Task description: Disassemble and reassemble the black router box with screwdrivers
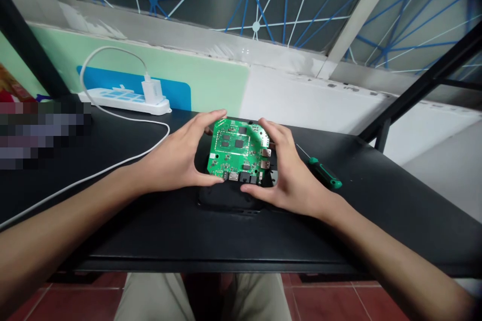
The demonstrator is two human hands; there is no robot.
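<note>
Black desk (395, 220) under a patterned window (211, 0), green circuit board (231, 153) held in two hands

Blue and white lines cross the window along the top of the frame. At the centre, the circuit board is gripped by its edges, its chips showing. On its left side the left hand (184, 153) clasps it, thumb at the lower edge, fingers at the upper corner. Opposite, the right hand (293, 170) grips the right side, thumb by the row of ports. Just below the board, a black casing (226, 198) lies on the desk, partly hidden. Right of centre rests a green-and-black screwdriver (326, 173). Toward the upper left, a white cable (168, 130) runs from a plug (152, 91) in a power strip (128, 103).
</note>
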